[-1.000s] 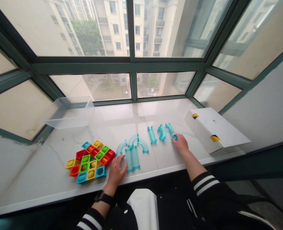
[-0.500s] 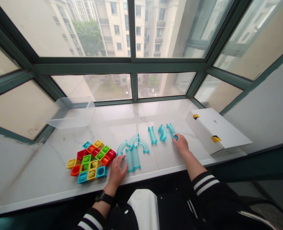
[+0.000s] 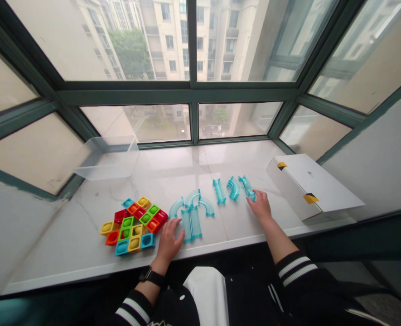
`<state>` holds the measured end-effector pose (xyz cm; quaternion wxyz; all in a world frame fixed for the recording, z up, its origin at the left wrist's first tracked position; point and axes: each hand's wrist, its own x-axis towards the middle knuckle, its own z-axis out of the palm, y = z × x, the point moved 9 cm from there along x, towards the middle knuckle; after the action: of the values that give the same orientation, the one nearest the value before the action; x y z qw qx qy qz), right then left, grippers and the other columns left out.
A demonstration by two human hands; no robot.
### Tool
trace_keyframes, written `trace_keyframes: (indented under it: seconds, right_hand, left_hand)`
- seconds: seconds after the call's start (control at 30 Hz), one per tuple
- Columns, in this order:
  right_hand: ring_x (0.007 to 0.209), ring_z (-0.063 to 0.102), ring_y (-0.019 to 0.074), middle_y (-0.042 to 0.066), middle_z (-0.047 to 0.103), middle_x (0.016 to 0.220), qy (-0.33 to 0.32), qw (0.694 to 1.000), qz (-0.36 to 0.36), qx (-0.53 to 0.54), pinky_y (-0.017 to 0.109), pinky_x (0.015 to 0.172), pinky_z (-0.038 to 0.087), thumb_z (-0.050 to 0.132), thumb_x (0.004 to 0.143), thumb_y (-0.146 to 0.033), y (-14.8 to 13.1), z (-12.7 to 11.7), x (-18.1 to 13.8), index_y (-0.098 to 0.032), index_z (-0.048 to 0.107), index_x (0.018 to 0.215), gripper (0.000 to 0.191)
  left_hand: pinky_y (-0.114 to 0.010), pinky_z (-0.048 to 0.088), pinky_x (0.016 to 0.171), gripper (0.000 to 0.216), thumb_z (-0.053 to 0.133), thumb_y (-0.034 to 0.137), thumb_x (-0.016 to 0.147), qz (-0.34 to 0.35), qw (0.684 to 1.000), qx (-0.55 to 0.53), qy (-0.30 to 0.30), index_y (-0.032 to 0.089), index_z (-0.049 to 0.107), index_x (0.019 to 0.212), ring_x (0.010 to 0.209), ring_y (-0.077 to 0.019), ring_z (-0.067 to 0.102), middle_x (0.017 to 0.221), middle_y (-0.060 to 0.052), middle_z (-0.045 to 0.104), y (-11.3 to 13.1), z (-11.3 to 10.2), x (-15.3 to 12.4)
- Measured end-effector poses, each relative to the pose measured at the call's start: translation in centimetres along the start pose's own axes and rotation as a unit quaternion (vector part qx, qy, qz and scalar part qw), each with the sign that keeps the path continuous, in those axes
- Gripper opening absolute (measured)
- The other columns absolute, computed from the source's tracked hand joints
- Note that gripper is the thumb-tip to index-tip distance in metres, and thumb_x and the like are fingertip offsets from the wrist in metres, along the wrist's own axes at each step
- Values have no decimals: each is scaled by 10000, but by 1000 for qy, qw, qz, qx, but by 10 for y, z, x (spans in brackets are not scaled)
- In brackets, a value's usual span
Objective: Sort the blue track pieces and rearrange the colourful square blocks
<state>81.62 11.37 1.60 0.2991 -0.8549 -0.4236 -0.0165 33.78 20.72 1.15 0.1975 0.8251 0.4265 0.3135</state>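
Observation:
My left hand (image 3: 169, 239) lies flat and open on the white marble sill, its fingers beside a cluster of clear blue track pieces (image 3: 192, 213). To its left sits a flat patch of coloured square blocks (image 3: 134, 224) in red, orange, yellow, green and blue. My right hand (image 3: 262, 206) rests on the sill with its fingertips touching the near end of a blue track piece (image 3: 247, 186). Two more blue track pieces (image 3: 226, 189) lie just left of that one.
A white cardboard box (image 3: 309, 185) with yellow-black tape lies at the right. A clear plastic bin (image 3: 107, 158) stands at the back left near the window frame (image 3: 173, 95). The sill's front edge (image 3: 220, 246) runs just before my wrists.
The view has shifted slightly, so everything sits a little further right. Both hands stay where they were on the sill.

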Motion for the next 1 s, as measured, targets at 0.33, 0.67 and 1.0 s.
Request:
trace_keyframes:
  seconds: [0.33, 0.67, 1.0]
  right_hand:
    - [1115, 621, 305, 161, 656, 1203, 141, 982, -91, 85, 497, 967, 562, 562, 938, -351, -22, -41, -54, -192, 643, 1261, 369]
    - [807, 702, 234, 96, 772, 999, -32, 982, -53, 181, 390, 792, 584, 543, 945, -356, -57, -13, -83, -208, 746, 1017, 261]
    - [792, 693, 194, 51, 773, 957, -265, 919, -172, 233, 334, 772, 564, 586, 961, -282, -157, 37, -139, -241, 769, 1031, 199]
  left_hand:
    - [-548, 519, 1088, 347, 604, 297, 946, 9, 1000, 3, 8, 232, 625, 1287, 1196, -316, 650, 1251, -116, 696, 4, -1, 1]
    - [-547, 527, 1068, 351, 619, 293, 936, 21, 1000, -12, 12, 229, 634, 1280, 1169, -320, 662, 1220, -113, 718, 5, -2, 0]
    - [-538, 534, 1054, 300, 609, 303, 944, 1, 997, -64, 44, 227, 669, 1228, 1145, -307, 674, 1187, -107, 724, 8, -13, 3]
